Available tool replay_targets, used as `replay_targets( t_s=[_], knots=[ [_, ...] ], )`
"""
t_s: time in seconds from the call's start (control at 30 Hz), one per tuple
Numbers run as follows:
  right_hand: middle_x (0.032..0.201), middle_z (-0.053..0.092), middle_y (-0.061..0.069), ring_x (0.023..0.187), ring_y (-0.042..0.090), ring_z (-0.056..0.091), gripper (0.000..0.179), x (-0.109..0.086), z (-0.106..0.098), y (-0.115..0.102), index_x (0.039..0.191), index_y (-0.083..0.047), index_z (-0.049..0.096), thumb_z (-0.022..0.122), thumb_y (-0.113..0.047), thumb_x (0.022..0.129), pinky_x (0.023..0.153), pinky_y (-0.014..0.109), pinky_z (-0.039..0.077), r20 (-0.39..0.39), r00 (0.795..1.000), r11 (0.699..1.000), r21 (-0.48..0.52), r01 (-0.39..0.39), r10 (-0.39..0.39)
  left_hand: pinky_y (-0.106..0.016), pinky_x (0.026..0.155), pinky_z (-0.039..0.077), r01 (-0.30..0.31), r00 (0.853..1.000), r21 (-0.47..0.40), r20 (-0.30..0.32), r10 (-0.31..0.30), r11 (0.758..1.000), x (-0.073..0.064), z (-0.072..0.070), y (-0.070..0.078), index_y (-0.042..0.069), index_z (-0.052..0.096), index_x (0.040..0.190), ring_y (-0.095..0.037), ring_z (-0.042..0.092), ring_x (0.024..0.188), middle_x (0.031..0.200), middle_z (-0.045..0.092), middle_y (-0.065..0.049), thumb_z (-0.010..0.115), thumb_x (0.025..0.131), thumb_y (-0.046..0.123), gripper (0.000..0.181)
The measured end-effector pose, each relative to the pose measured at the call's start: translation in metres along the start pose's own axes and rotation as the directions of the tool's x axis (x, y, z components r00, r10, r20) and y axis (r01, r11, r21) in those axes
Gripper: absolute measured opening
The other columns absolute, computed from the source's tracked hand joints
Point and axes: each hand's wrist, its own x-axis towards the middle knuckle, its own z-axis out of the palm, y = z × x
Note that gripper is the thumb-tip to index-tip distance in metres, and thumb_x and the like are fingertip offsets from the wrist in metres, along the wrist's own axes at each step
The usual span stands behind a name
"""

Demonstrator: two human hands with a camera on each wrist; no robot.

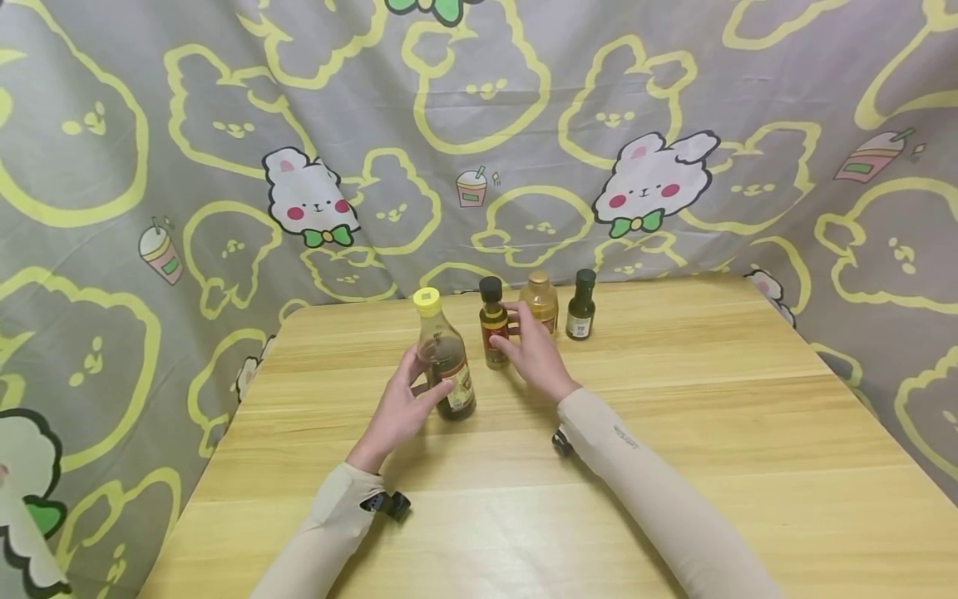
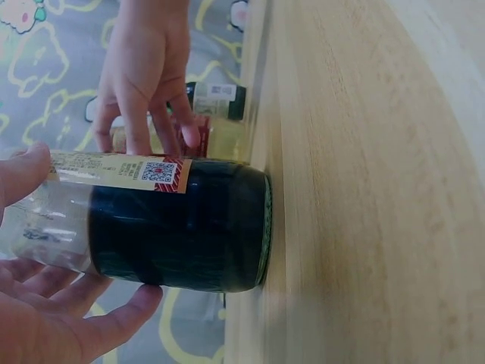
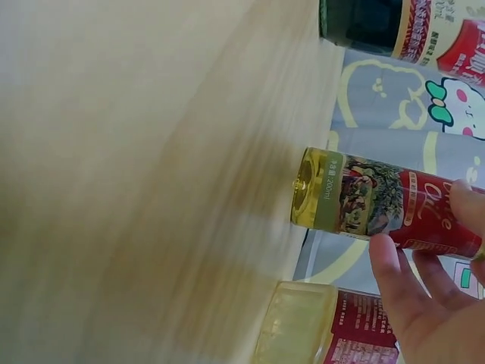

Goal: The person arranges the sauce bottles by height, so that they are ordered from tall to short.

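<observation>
My left hand (image 1: pixel 400 409) grips a tall bottle of dark sauce (image 1: pixel 447 359) with a yellow cap, fingers on one side and thumb on the other. In the left wrist view, the base of this sauce bottle (image 2: pixel 204 227) is at the tabletop. Slightly farther back, my right hand (image 1: pixel 537 356) holds a slim olive oil bottle (image 1: pixel 493 322) with a black cap and red label. The olive oil bottle (image 3: pixel 371 197) stays upright, its yellow oil visible near the base. Whether its base touches the table is hard to tell.
Behind my right hand stands a rounded jar (image 1: pixel 540 298) with a golden cap, partly hidden. A small dark bottle (image 1: pixel 580 309) with a pale label is to its right. The wooden table (image 1: pixel 674 399) meets a grey patterned curtain (image 1: pixel 479 91) at the back.
</observation>
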Motion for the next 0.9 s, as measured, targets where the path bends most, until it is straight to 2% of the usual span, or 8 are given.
replay_targets(
  t_s=[0.13, 0.27, 0.33, 0.53, 0.9],
  knots=[
    [0.127, 0.067, 0.018, 0.109, 0.033, 0.069, 0.058, 0.003, 0.001, 0.0, 0.143, -0.01, 0.046, 0.076, -0.02, 0.094, 0.094, 0.049, 0.058, -0.013, 1.0, 1.0, -0.014, -0.005, 0.005, -0.056, 0.117, 0.04, 0.006, 1.0, 0.0, 0.001, -0.006, 1.0, 0.006, -0.001, -0.012, 0.009, 0.03, 0.157, -0.037, 0.038, 0.148, 0.155, 0.045, -0.019, 0.071, 0.096, 0.009, 0.073],
    [0.126, 0.068, 0.016, 0.107, 0.031, 0.07, 0.058, 0.006, 0.002, -0.002, 0.142, -0.013, 0.047, 0.076, -0.022, 0.094, 0.092, 0.047, 0.059, -0.024, 1.0, 0.999, -0.039, -0.006, 0.005, -0.054, 0.117, 0.041, -0.002, 1.0, 0.0, -0.012, 0.002, 1.0, 0.012, -0.001, -0.03, 0.013, 0.03, 0.158, -0.034, 0.038, 0.148, 0.156, 0.046, -0.016, 0.072, 0.096, 0.012, 0.076],
    [0.126, 0.068, 0.016, 0.106, 0.031, 0.071, 0.058, 0.007, 0.003, -0.003, 0.143, -0.012, 0.046, 0.076, -0.022, 0.094, 0.092, 0.047, 0.059, -0.03, 1.0, 0.999, -0.049, -0.003, 0.002, -0.053, 0.116, 0.042, -0.015, 1.0, 0.002, -0.02, 0.015, 1.0, 0.013, -0.002, -0.034, 0.016, 0.031, 0.158, -0.033, 0.04, 0.148, 0.155, 0.047, -0.014, 0.073, 0.096, 0.014, 0.075],
    [0.126, 0.068, 0.017, 0.105, 0.031, 0.071, 0.059, 0.011, 0.006, -0.004, 0.144, -0.013, 0.046, 0.076, -0.024, 0.094, 0.092, 0.049, 0.059, -0.048, 0.999, 0.995, -0.095, -0.029, 0.025, -0.052, 0.115, 0.044, -0.039, 0.999, -0.006, -0.02, 0.039, 0.999, 0.012, -0.002, -0.038, 0.019, 0.035, 0.156, -0.031, 0.042, 0.146, 0.153, 0.05, -0.012, 0.076, 0.094, 0.02, 0.074],
    [0.125, 0.069, 0.015, 0.106, 0.03, 0.072, 0.058, 0.018, 0.013, -0.003, 0.143, -0.012, 0.047, 0.075, -0.026, 0.094, 0.091, 0.049, 0.058, -0.113, 0.993, 0.987, -0.15, -0.056, 0.039, -0.051, 0.114, 0.046, -0.063, 0.998, -0.025, -0.021, 0.062, 0.998, 0.014, 0.001, -0.038, 0.016, 0.037, 0.155, -0.032, 0.045, 0.144, 0.151, 0.052, -0.013, 0.076, 0.093, 0.014, 0.072]
  ],
)
